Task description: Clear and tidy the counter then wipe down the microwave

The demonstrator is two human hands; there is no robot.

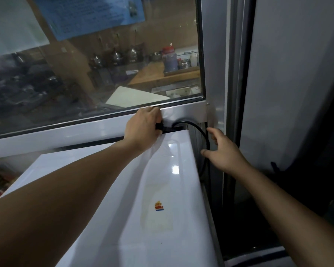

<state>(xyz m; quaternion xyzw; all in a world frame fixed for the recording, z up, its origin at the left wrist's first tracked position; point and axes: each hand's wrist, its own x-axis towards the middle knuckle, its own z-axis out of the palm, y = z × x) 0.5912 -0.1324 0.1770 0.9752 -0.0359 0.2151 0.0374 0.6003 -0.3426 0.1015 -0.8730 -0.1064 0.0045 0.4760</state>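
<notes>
A white microwave fills the lower middle, seen from above, with a small coloured sticker on its top. My left hand reaches over the top to the back edge and is closed on the black plug of the power cord. The black cord loops from the plug to the right and drops down the microwave's right side. My right hand hangs beside that cord with fingers spread; its fingertips are at the cord but not closed round it.
A glass window in a metal frame stands right behind the microwave, with a blue paper stuck to it. Through the glass lies another kitchen with pots and jars. A tall grey panel rises on the right.
</notes>
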